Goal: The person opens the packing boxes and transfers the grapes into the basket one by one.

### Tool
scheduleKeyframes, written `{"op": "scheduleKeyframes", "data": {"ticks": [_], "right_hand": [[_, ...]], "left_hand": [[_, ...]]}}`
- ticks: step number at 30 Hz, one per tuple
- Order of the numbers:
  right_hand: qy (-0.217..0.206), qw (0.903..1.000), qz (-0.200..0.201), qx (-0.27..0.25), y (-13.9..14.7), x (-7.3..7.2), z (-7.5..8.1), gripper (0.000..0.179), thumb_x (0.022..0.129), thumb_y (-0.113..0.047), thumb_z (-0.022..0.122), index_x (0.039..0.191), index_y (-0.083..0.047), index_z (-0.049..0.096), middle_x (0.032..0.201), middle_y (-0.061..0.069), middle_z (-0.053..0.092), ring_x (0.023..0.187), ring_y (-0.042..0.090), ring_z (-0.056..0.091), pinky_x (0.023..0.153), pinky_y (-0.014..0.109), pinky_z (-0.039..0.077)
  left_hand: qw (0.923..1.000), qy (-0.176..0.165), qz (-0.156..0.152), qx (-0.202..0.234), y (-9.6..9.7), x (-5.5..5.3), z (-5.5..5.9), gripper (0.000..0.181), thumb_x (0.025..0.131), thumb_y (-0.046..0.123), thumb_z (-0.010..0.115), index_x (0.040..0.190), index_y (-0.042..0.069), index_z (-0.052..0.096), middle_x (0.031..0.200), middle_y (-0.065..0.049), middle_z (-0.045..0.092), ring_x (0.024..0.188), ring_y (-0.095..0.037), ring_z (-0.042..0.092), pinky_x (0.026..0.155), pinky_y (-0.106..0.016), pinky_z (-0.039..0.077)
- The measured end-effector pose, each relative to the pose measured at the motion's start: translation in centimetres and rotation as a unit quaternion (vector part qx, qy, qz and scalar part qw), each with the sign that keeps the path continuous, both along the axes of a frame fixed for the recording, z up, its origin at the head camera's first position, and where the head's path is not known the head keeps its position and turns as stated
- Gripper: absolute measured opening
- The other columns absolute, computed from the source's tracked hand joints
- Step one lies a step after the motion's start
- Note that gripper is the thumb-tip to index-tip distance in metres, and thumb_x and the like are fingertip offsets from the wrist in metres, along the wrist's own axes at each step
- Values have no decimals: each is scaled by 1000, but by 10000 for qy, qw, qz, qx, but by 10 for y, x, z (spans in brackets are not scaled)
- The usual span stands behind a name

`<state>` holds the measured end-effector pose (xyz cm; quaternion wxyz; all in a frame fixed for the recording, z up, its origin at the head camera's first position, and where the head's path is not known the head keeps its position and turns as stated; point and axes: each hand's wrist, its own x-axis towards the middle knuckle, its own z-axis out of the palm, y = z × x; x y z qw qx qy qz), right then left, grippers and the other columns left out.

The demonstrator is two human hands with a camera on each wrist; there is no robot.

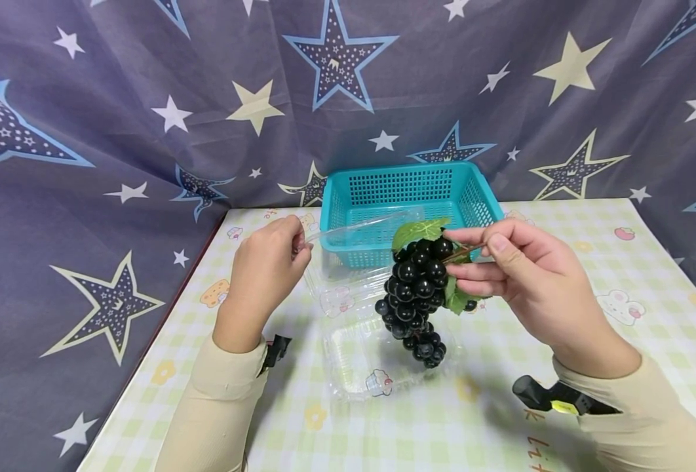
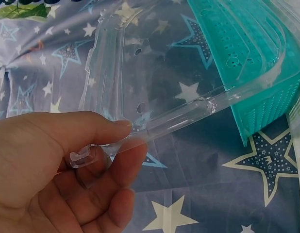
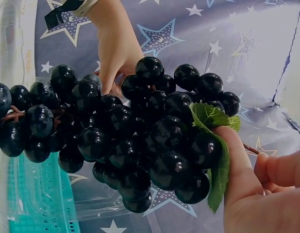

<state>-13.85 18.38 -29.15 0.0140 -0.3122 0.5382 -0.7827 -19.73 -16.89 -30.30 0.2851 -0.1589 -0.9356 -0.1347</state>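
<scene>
A bunch of black grapes [image 1: 414,288] with green leaves hangs by its brown stem from my right hand [image 1: 537,288], which pinches the stem between thumb and fingers. In the right wrist view the grapes [image 3: 155,136] fill the middle. My left hand [image 1: 268,272] pinches the edge of a clear plastic clamshell box's raised lid [image 2: 179,114]. The box's bottom half [image 1: 360,367] lies on the table, beneath and beside the hanging grapes.
A turquoise plastic basket [image 1: 407,172] stands at the back of the table, behind the lid. The table wears a green checked cloth [image 1: 206,380]. A dark curtain with stars [image 1: 218,85] rises behind and at the left.
</scene>
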Motion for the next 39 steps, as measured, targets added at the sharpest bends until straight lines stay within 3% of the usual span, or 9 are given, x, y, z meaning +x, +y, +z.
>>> {"op": "scheduleKeyframes", "data": {"ticks": [14, 39], "right_hand": [[96, 9984, 104, -544, 11, 2, 7, 32, 109, 6, 28, 111, 8, 59, 138, 32, 60, 105, 36, 75, 84, 43, 61], [110, 9880, -244, -1521, 26, 0, 15, 30, 109, 8, 27, 107, 16, 55, 140, 39, 54, 98, 41, 76, 85, 47, 61]], "left_hand": [[10000, -45, 19, 0, 1, 1, 1, 21, 88, 6, 68, 78, 15, 51, 69, 1, 50, 57, -20, 44, 53, -36, 35], [10000, -45, 34, -15, 1, 0, 1, 22, 88, 6, 67, 77, 15, 50, 69, 1, 49, 58, -20, 44, 53, -36, 36]]}}
